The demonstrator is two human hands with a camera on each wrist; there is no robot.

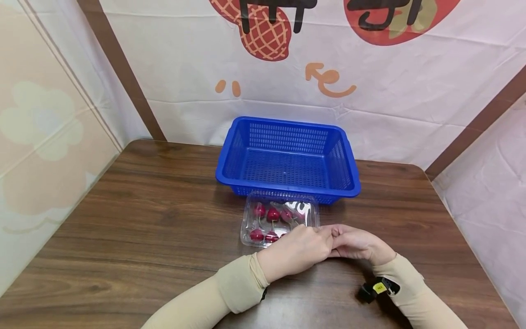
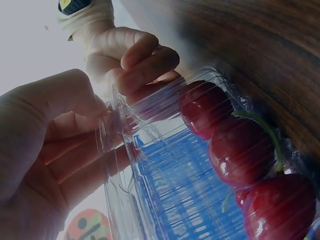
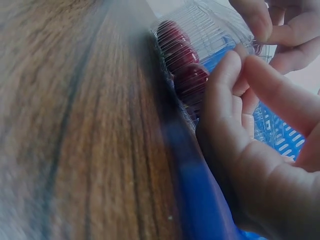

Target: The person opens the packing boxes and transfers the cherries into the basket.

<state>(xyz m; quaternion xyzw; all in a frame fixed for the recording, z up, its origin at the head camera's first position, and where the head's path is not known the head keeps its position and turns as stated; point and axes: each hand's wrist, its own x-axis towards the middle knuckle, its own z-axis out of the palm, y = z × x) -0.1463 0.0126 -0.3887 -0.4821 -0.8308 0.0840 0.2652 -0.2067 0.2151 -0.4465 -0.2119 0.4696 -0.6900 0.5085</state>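
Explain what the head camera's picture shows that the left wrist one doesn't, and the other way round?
Only the head view shows the whole rim of the blue basket, the left sleeve and the orange arrow print on the backdrop.

Only the left wrist view shows the thumb of the left hand, at the edge of the clear box, and the inner side of that hand's fingers.

Both share the box, its red cherries, parts of both hands, some of the basket and the yellow label on the right wrist.
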